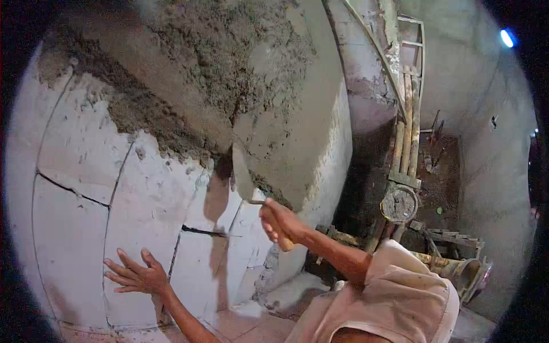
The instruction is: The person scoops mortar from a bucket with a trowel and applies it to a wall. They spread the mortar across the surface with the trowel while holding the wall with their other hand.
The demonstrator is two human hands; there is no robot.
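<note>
Right hand (278,222) has its fingers wrapped round the wooden handle of a trowel (242,172), its flat grey blade up against the lower edge of the lumpy grey mortar (263,63). Left hand (139,277) has its fingers spread at the smooth white block wall (146,211) with dark joints, contact unclear; round bucket (417,201) of grey mix sits near bamboo poles (408,137).

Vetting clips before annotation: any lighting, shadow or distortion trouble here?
Head view: fisheye, with black corners and joints in the pale block wall bowing at left; head view: the light at upper right is blown out; head view: a dark shadow falls left of the trowel; head view: the right hand reads clearly.
</note>
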